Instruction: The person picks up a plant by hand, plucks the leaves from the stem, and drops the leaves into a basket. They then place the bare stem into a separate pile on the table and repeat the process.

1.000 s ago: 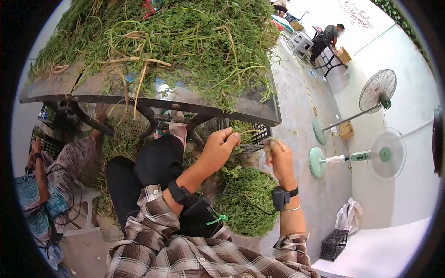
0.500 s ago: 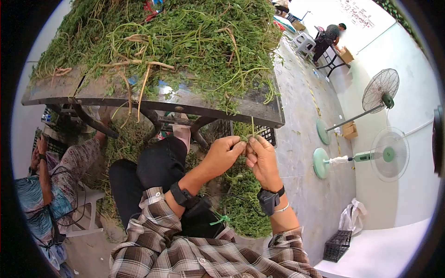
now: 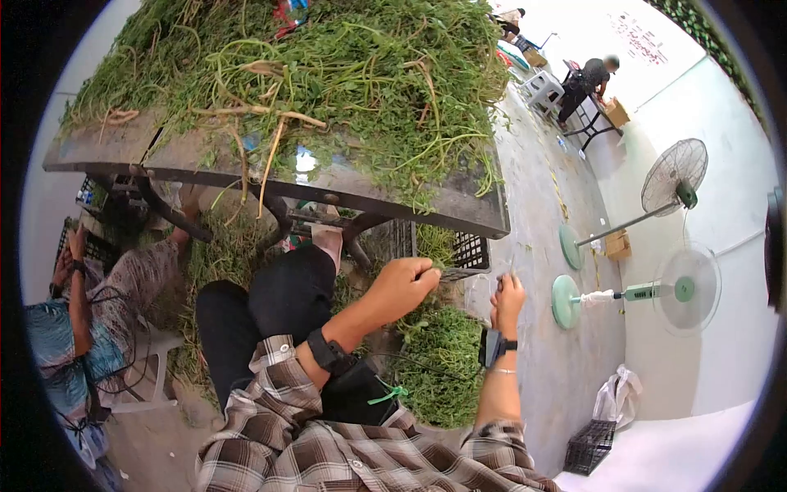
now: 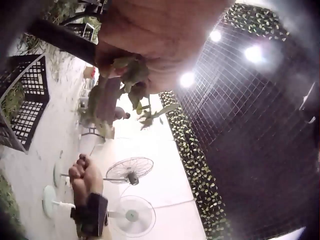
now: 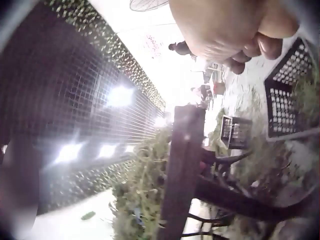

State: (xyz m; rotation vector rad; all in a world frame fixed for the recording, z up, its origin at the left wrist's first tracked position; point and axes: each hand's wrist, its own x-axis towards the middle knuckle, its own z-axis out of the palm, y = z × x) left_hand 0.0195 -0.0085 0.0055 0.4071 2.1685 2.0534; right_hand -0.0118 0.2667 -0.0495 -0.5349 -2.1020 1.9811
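1. Currently, the left hand [image 3: 400, 289] curls its fingers, thumb pressed in, pinching a leafy sprig [image 4: 134, 82]; the left wrist view shows leaves at the fingertips.
2. The right hand [image 3: 507, 302] is apart from it, at 3 o'clock in the head view. Its fingers are curled inward; whether they hold anything, one cannot tell.
3. From the left hand, a heap of greens [image 3: 328, 82] lies at 11 o'clock on a dark-edged table [image 3: 479, 215].
4. At 2 o'clock, near that hand, a black crate [image 3: 470, 254] has greens in it.
5. At 5 o'clock, below both hands, sits a round mass of cut greens [image 3: 438, 369].
6. From the right hand, one fan [image 3: 676, 176] stands at 2 o'clock, another fan [image 3: 684, 289] at 3.
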